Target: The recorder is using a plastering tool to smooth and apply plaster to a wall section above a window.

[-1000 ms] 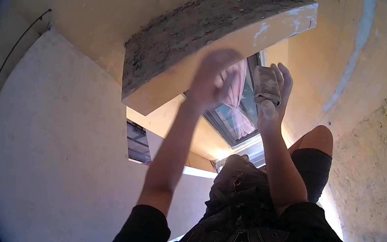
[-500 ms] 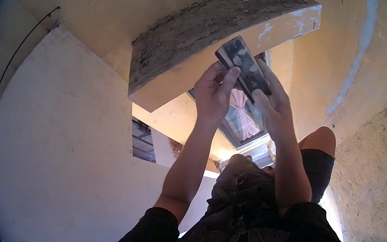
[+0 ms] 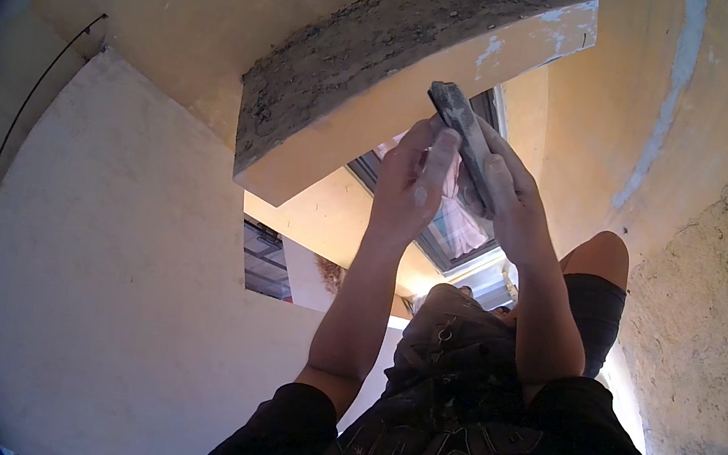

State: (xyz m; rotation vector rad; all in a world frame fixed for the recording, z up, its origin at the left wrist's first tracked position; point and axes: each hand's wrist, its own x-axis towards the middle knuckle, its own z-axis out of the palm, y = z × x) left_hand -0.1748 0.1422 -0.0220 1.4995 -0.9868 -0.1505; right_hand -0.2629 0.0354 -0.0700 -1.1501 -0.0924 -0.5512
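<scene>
Left hand [image 3: 410, 181] and right hand [image 3: 515, 203], fingers bent, pinch a block [image 3: 466, 128]; toward eleven o'clock, the smooth-fronted, rough-sided ledge [image 3: 400, 80] looks part-finished.

dusty grey block [image 3: 466, 130] | oblong — narrow side showing | tilted — held in the air

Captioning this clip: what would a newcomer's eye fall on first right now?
First, the dusty, dark block, held aslant between the left hand and right hand, just above the picture's middle. Then the thick ledge at the top, its grey surface rough and crumbly, its front edge yellowish. Below the block, a pink curtain stands out in the window.
</scene>
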